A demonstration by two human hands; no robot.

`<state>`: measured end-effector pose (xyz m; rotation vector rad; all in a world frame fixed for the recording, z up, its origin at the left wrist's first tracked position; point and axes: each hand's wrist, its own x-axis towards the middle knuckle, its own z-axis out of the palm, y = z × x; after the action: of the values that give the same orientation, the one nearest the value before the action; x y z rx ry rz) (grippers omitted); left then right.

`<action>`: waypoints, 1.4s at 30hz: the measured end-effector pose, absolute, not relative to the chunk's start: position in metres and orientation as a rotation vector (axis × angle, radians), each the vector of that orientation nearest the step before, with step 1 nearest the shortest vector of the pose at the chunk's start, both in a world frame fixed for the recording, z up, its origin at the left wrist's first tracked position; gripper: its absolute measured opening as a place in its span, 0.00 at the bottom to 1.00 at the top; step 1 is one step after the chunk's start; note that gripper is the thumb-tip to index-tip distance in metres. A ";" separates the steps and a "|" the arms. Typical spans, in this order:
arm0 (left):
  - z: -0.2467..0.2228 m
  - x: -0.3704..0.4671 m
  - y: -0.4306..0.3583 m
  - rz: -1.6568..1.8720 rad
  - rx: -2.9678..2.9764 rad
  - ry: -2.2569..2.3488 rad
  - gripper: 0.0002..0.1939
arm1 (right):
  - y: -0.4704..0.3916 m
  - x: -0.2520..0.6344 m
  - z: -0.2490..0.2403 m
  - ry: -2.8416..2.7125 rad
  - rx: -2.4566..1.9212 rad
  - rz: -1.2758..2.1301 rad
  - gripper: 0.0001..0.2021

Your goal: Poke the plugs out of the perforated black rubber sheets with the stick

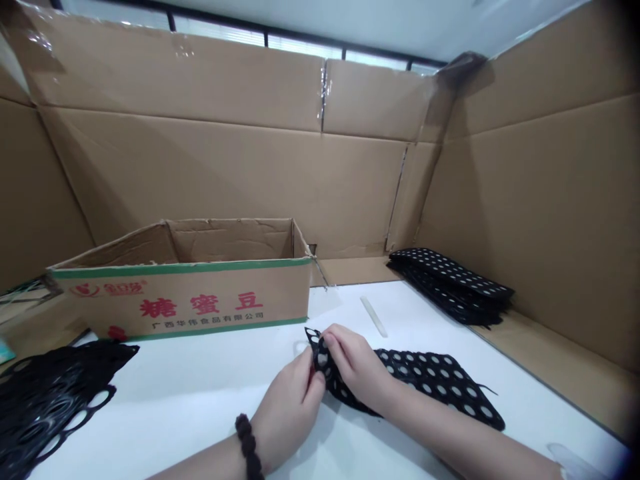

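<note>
A flat black sheet with rows of round pale dots [440, 380] lies on the white tabletop, its left end lifted a little. My left hand [295, 397] pinches that lifted end from the left, thumb and fingers closed on it. Just above and to the right, my right hand [353, 360] grips the same end, fingers curled at its edge. The hands almost touch, and the right one covers part of the sheet. Whether the dots are holes or inserts I cannot tell. A thin dark strand sticks out at the sheet's right end.
An open cardboard box [190, 293] with red lettering stands at the back left. Black pieces with ring-shaped holes [55, 400] are heaped at the left. Stacked dotted black sheets [450, 283] sit at the right rear, near a pale strip [374, 316]. Tall cardboard walls [240, 167] surround the table.
</note>
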<state>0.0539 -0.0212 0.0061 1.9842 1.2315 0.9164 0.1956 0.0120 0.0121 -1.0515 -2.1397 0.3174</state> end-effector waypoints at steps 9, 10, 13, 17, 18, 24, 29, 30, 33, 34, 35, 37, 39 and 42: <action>0.002 0.051 -0.019 0.829 2.017 1.315 0.16 | 0.008 0.190 0.008 -2.269 -1.048 0.152 0.12; 0.003 0.051 -0.020 0.824 2.025 1.297 0.16 | 0.009 0.191 0.009 -2.234 -1.060 0.224 0.13; 0.004 0.052 -0.022 0.814 2.032 1.251 0.16 | 0.019 0.200 0.022 -1.977 -1.170 0.401 0.16; -0.005 0.053 -0.023 0.793 1.934 1.192 0.20 | 0.045 0.222 0.072 -1.530 -1.193 0.287 0.17; -0.008 0.054 -0.021 0.813 1.876 1.171 0.21 | 0.052 0.223 0.089 -1.525 -1.141 0.206 0.17; -0.010 0.051 -0.007 0.741 1.470 0.866 0.19 | 0.098 0.169 0.147 -1.878 -0.967 -0.187 0.15; -0.004 0.041 -0.001 0.642 1.528 0.682 0.20 | 0.129 0.131 0.131 -2.200 -1.216 -0.121 0.13; -0.004 0.040 0.000 0.641 1.511 0.670 0.20 | 0.127 0.132 0.128 -2.204 -1.206 -0.133 0.14; -0.008 0.039 0.005 0.697 1.350 0.642 0.18 | 0.101 0.148 0.123 -2.190 -1.035 -0.175 0.15; -0.008 0.039 0.007 0.730 1.283 0.631 0.17 | 0.088 0.156 0.120 -2.200 -0.957 -0.150 0.15; -0.009 0.039 0.008 0.766 1.222 0.621 0.17 | 0.074 0.164 0.117 -2.242 -0.883 -0.085 0.15; -0.010 0.039 0.010 0.843 1.125 0.613 0.16 | 0.047 0.180 0.106 -2.405 -0.758 0.159 0.13; -0.010 0.039 0.011 0.925 1.047 0.617 0.15 | 0.030 0.193 0.092 -2.519 -0.771 0.375 0.12; -0.008 0.039 0.011 0.998 0.947 0.635 0.13 | 0.023 0.202 0.069 -2.543 -0.803 0.596 0.15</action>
<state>0.0387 0.0112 -0.0078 0.9467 0.6347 0.9977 0.2024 0.0226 0.0686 -0.8033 -2.5427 0.5963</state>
